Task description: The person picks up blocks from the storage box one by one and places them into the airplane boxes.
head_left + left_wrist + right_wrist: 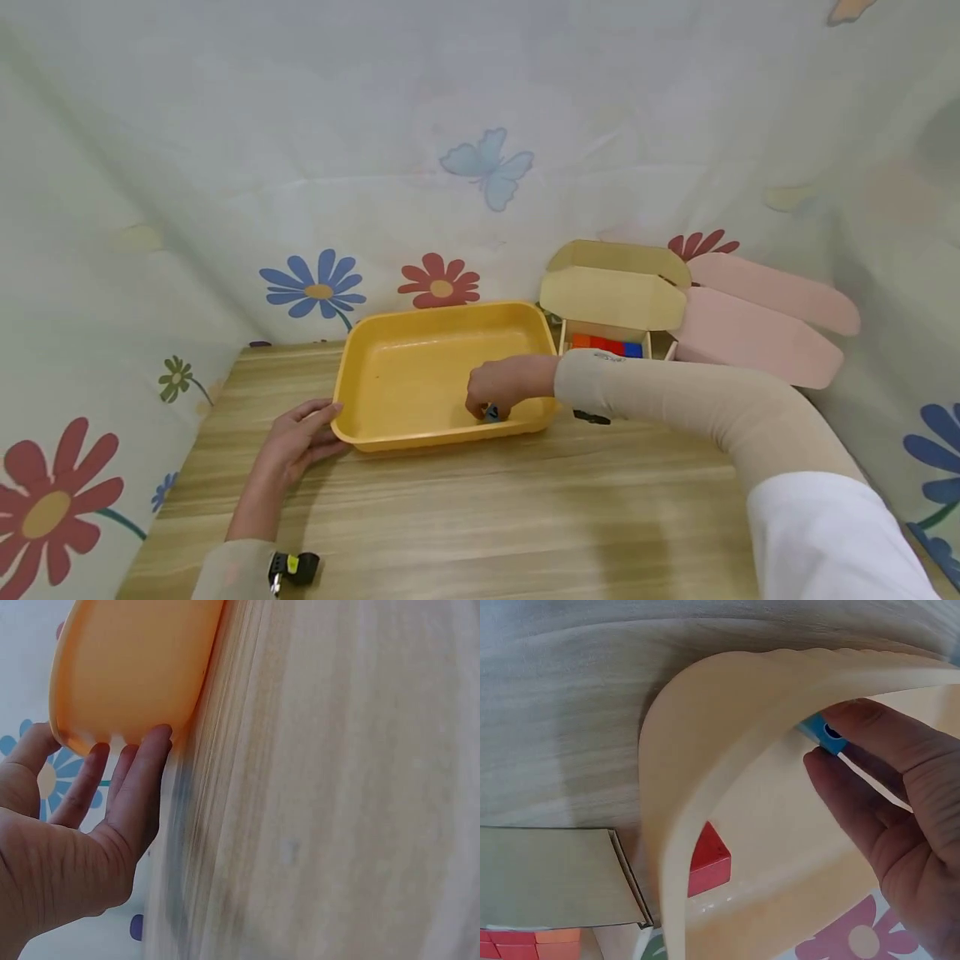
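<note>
A yellow tray [420,375] sits on the table. My left hand [296,437] is at its left end, fingers fairly straight; in the left wrist view the fingertips [96,750] touch the tray's rounded end. Inside the tray, by the front wall, my right hand [501,387] pinches a small blue block [826,736] with a dark round mark, between thumb and fingers. Part of the block is hidden by the fingers and the tray rim. A red triangular block [709,866] lies in the tray near its right end, seen in the right wrist view.
Right of the tray stands an open cardboard box with a pale yellow lid [611,298], holding red, orange and blue blocks [606,344]. Beside it is another box with a raised pink lid [765,333]. A flowered curtain [375,208] surrounds the table.
</note>
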Motion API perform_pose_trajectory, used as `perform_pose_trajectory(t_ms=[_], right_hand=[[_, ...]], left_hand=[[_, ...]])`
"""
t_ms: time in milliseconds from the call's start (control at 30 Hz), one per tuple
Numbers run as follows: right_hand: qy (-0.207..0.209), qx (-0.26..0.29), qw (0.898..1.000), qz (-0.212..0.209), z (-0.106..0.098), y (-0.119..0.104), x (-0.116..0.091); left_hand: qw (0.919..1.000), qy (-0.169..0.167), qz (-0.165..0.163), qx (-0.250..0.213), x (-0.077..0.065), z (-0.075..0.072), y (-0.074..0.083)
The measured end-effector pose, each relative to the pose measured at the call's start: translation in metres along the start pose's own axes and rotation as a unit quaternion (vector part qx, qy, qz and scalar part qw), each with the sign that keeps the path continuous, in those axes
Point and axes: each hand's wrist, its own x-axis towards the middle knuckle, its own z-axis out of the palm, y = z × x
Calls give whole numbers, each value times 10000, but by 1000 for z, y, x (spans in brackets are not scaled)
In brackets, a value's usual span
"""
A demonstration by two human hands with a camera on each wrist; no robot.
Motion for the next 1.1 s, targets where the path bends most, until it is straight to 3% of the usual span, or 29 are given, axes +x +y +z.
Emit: perform_pose_trajectory(t_ms=[300,533,833,1100], right_hand=[[102,89,9998,-120,0,2,1],[372,25,9993,75,-10,7,-15],[705,289,9960,458,-9,26,-66],[1239,963,9804,1188,12,45,-135]], left_hand=[[9999,-59,50,-73,1,-1,4],[9999,-45,-37,-106,0,-1,-1],[9998,5,-47,-182,0,0,-9],[9998,40,-98,-177,-1,0,-9]])
